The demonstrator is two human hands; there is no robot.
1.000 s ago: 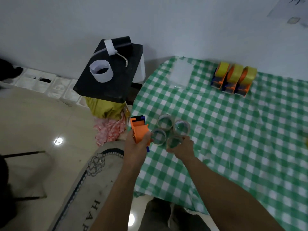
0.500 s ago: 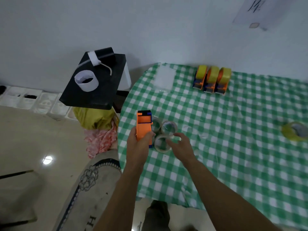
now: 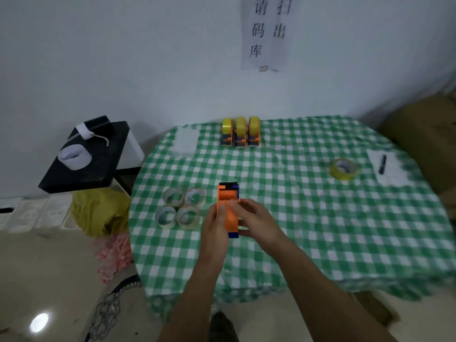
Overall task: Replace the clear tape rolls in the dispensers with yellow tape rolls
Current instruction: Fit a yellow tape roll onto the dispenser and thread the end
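Toward the left edge of the worktop (image 3: 320, 230), the left grip (image 3: 216, 224) clamps the orange dispenser (image 3: 227, 197); the right grip (image 3: 256, 219) seems, through blur, to pinch its side.

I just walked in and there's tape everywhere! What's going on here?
A person is swapping tape rolls. Their left hand and right hand both grip an orange tape dispenser over the checked table; no roll shows in it. Four clear tape rolls lie together to its left. Three filled dispensers with yellow tape stand in a row at the far edge. One loose yellow roll lies off to the right, beside a paper with a pen on it.
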